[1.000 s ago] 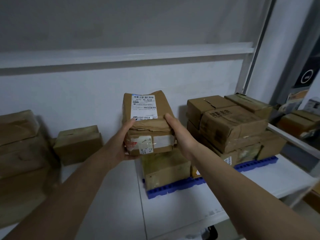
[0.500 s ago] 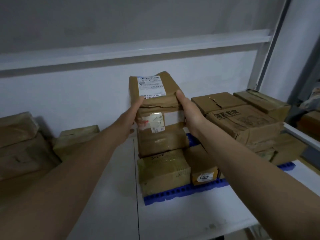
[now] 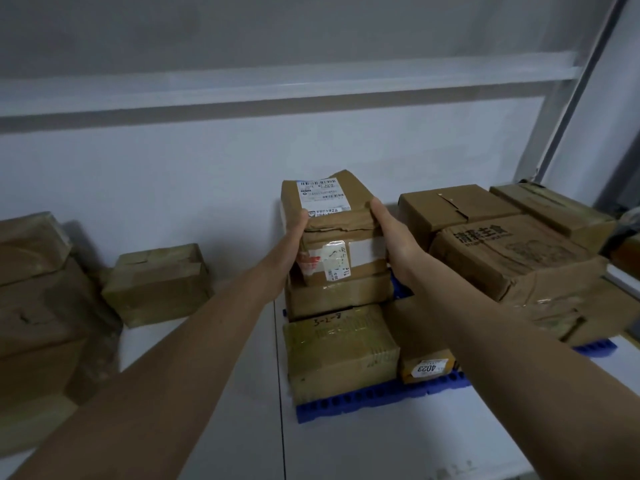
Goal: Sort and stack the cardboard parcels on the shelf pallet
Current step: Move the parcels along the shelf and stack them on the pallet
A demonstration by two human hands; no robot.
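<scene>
Both hands gripped a small stack of two parcels from either side: the left hand (image 3: 293, 233) had its thumb curled over the near edge of the labelled top parcel (image 3: 327, 206), and the right hand (image 3: 391, 237) clamped the opposite side, its fingers wrapped round out of sight. The taped parcel (image 3: 343, 258) beneath it sat on, or just above, a third box (image 3: 341, 294) at the left end of the blue pallet (image 3: 363, 400), close to the shelf's back wall.

The column looked narrow and tall for its footing. The top parcel's crumpled near edge suggested a soft, uneven base, so letting go carelessly could tip it toward the back wall or off the pallet's left edge. The squeeze held two parcels at once, so the lower one could slip.

On the pallet I counted about ten parcels, some partly hidden. Off it, at the shelf's left end, stood one loose box (image 3: 157, 284) and a pile of at least two (image 3: 38, 289). One pallet and two hands were in view.
</scene>
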